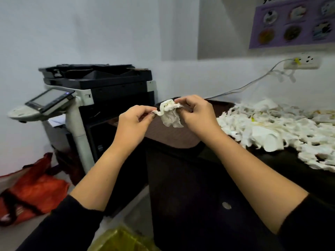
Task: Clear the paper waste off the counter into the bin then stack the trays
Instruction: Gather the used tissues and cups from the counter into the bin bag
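Both hands pinch one crumpled tissue: left hand at nine o'clock, right hand at three; yellow-lined bin, probably, at six.

Crumpled napkin held in the air between left hand and right hand, above the near-left corner of the tray. Tray lying on the counter, at its left end. Heap of paper waste spread over the counter to the right of the tray. Copier standing left of the counter, against the wall. Bag on the floor left of the copier's base. Bin liner at bottom edge, before the counter. Wall socket and poster above the heap
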